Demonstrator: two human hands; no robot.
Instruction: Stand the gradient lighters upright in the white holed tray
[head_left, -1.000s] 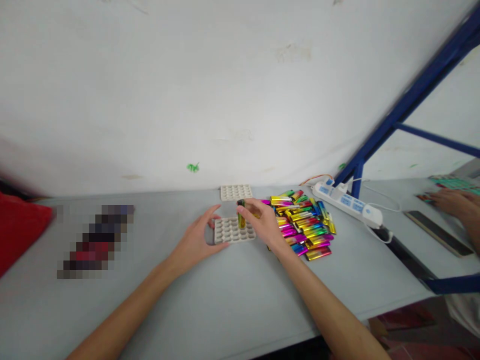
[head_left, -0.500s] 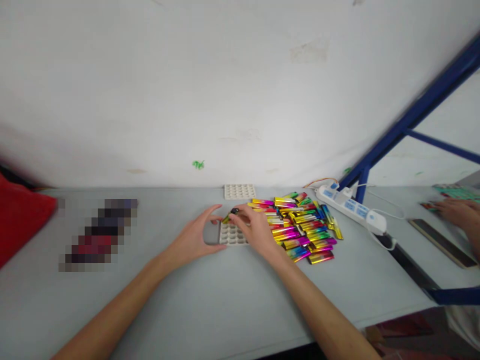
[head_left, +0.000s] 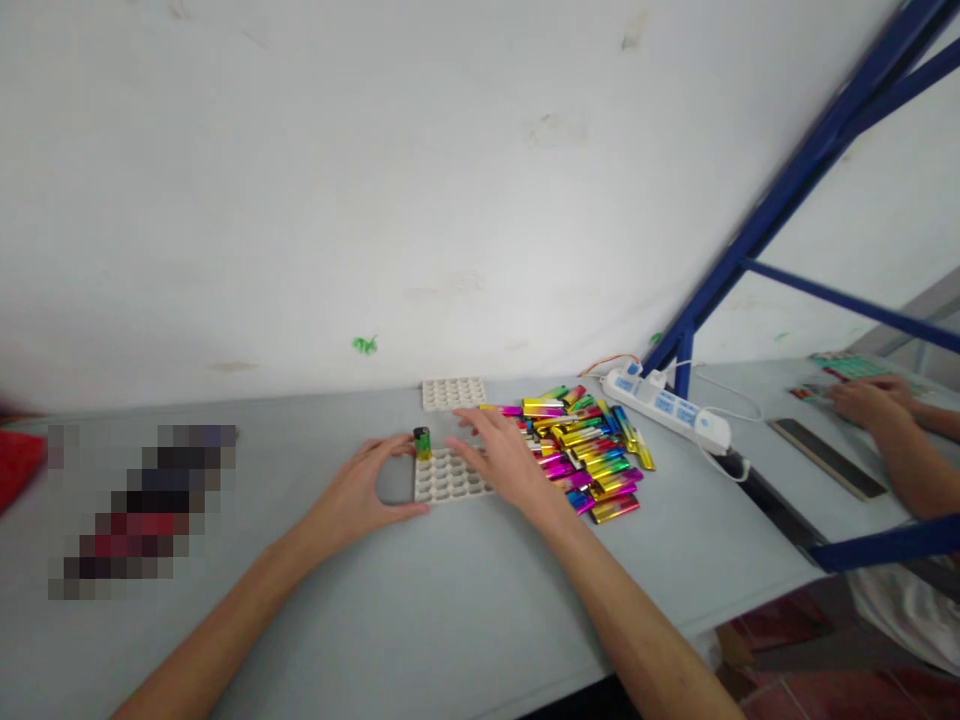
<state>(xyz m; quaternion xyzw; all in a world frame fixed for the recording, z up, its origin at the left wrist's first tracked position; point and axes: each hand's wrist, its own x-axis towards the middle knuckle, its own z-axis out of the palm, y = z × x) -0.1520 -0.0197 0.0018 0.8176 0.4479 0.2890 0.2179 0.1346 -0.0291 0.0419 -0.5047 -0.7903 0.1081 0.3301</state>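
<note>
A green-and-yellow lighter with a black top stands upright in the far left corner of a white tray with rows of holes. My left hand is open at the tray's left side, thumb near the front corner and fingertips close to the lighter. Above the tray's right part, my right hand has its fingers apart and holds nothing. To its right lies a pile of shiny, flat, multi-coloured pieces like lighter casings, partly hidden by that hand.
A second holed tray lies near the wall. Further right are a white power strip with cables, a blue metal frame and a dark flat bar. Another person's hands work beyond it. Red material sits far left.
My right hand has let go of the lighter, which now stands in the tray, and has opened. My left fingers have come nearer the lighter. The view has shifted right.
</note>
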